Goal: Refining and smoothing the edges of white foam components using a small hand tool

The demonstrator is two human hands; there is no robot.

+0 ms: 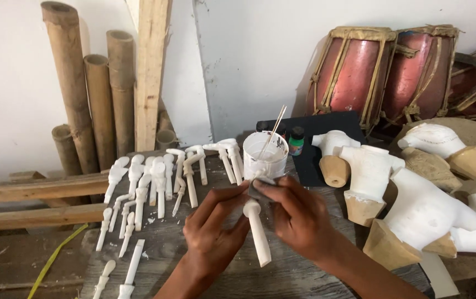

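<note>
My left hand (211,227) grips a white-painted wooden puppet arm piece (258,232), whose rod points down toward me. My right hand (298,213) pinches a small grey piece of abrasive paper (260,188) against the top end of that piece. Just behind my hands stands a white pot of paint (265,152) with a thin stick leaning in it.
Several white puppet arms (155,182) lie in rows on the grey wooden bench (166,260) at left. White-painted wooden torsos (415,205) lie at right. Small paint bottles (296,141), bamboo poles (77,88) and two red drums (381,72) stand at the back.
</note>
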